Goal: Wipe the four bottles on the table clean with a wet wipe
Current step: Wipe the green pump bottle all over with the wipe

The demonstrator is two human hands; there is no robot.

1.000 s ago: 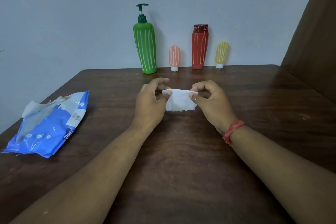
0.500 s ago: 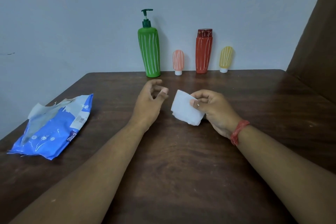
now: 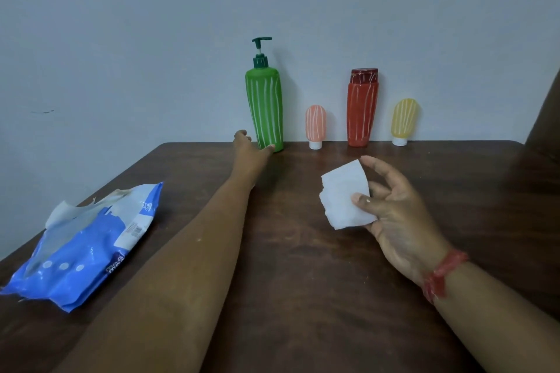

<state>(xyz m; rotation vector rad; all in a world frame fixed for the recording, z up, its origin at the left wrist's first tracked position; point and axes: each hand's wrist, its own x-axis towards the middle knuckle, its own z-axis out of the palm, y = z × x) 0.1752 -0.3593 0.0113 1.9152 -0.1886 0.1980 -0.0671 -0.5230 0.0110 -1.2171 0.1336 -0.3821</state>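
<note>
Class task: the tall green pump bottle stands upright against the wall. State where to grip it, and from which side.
Grip the green pump bottle low on its straight body, from the front-left where the left hand is. The wall blocks the back, the pink bottle stands right, and the pump is thin.

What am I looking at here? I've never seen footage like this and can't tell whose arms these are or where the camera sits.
The camera sits on a person's head, looking down at their own two arms over a wooden table. The right hand pinches a white wet wipe. The left hand reaches to the base of a green pump bottle. Along the wall stand a small pink bottle, a red bottle and a small yellow bottle. A blue wipes pack lies at left.
</note>
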